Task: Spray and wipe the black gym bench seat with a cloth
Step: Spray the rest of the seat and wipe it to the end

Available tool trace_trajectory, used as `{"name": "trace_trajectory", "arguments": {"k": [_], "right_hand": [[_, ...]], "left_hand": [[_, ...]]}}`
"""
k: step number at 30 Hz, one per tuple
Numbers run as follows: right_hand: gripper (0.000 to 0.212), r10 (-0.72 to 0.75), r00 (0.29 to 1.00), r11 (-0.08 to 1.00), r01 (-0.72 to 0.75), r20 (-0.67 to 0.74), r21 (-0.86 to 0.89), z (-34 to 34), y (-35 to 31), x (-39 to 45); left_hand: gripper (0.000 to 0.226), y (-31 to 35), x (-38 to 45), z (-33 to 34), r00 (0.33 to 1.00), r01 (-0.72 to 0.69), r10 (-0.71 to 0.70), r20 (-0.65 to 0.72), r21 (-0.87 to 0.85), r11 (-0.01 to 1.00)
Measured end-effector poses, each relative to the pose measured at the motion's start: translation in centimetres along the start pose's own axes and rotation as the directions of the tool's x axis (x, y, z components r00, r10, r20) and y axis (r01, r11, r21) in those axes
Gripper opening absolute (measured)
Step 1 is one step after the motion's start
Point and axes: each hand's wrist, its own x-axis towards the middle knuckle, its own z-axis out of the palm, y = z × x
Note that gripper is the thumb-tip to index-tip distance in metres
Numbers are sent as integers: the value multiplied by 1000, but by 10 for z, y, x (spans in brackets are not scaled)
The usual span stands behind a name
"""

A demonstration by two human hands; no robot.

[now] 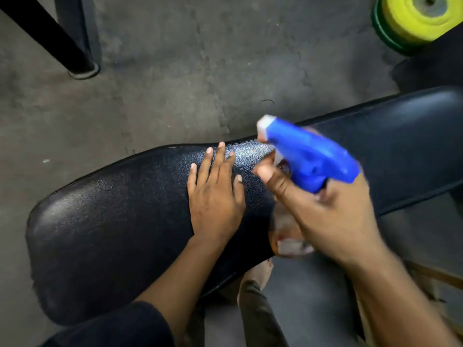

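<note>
The black gym bench seat fills the lower left and middle of the head view, its padding shiny and textured. My left hand lies flat on the seat with fingers spread and nothing in it. My right hand grips a spray bottle with a blue trigger head and white nozzle, held just above the seat to the right of the left hand, nozzle pointing up-left. The bottle's clear body shows blurred below the hand. No cloth is in view.
The bench's back pad runs off to the right. Grey concrete floor lies beyond. A black frame leg stands at top left. Yellow and green weight plates sit at top right. My leg and foot show below the seat.
</note>
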Motion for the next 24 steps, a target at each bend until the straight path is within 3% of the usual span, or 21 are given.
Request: {"name": "trace_trajectory", "arguments": {"k": [3,7,11,14,20,24], "right_hand": [[20,159,980,983,-168,-118,-75,19,19,-46],[22,422,884,883,-451,-200,-129,48,44,-95],[5,594,760,786,-618,-263,-11,76,61,-114],[20,614,717,756,-654,-331,-14,86,62,-116],[52,555,723,762,-640,-412,-97,93,55,-116],[34,526,789,812,-577,-319,-87,110,48,-130]], "left_hand": [[52,-8,-3,-13,995,-59,65,75,-72,996],[52,-14,-12,-21,989,-79,90,119,-89,993],[55,-15,-24,-21,989,-73,84,118,-96,993],[56,-19,-32,-20,987,-94,105,117,-100,991],[67,-43,-64,-30,993,-57,69,101,-120,991],[71,-69,-89,-43,997,-16,23,75,-90,996]]}}
